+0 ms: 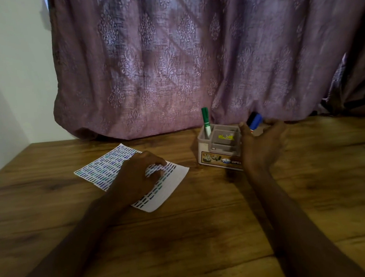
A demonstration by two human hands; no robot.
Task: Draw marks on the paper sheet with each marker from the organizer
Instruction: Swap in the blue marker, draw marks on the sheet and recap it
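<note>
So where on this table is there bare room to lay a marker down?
Bare wood lies between the paper sheet and the organizer, and across the near table between the forearms. It is crowded at the organizer, where the right hand holds a blue marker; the left hand covers the sheet.

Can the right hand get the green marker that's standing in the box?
Probably yes: the right hand is beside the organizer, and the green marker sticks up uncovered, but it already grips a blue marker.

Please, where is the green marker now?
In the head view, the green marker stands upright in the back-left compartment of the organizer, right of the paper sheet, in neither hand.
</note>
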